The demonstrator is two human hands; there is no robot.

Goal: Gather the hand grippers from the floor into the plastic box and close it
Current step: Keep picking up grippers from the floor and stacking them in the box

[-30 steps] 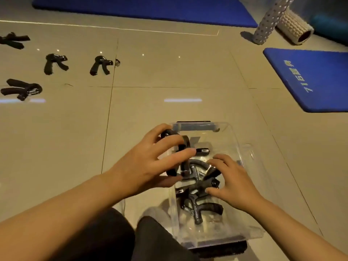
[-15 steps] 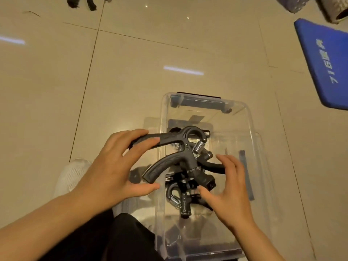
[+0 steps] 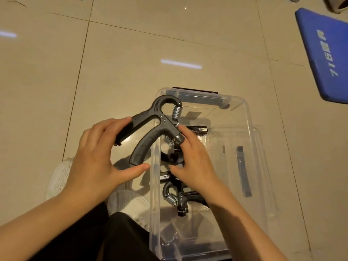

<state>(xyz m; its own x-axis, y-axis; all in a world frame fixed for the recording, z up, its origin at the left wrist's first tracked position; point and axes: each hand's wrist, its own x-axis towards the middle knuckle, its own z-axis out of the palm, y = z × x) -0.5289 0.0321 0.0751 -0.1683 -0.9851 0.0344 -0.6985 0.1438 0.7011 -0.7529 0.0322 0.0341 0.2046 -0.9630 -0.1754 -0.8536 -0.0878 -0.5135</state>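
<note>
A black hand gripper (image 3: 148,132) with a steel spring hangs over the left rim of the clear plastic box (image 3: 249,132). My left hand (image 3: 94,161) spans its two handles, fingers on the upper one and thumb by the tip of the lower one. My right hand (image 3: 195,162) reaches over the box, its fingertips against the gripper's knob end. Other hand grippers (image 3: 178,200) lie in the box, partly hidden under my right hand. The box is open.
A blue mat (image 3: 327,53) lies at the right on the tiled floor. My white shoes (image 3: 62,176) and dark trouser legs are just left of the box. A foam roller (image 3: 339,4) shows at the top right corner.
The view has dropped toward the box. My left hand has lifted the gripper up and left over the rim, and my right hand has come up from the pile to its knob.
</note>
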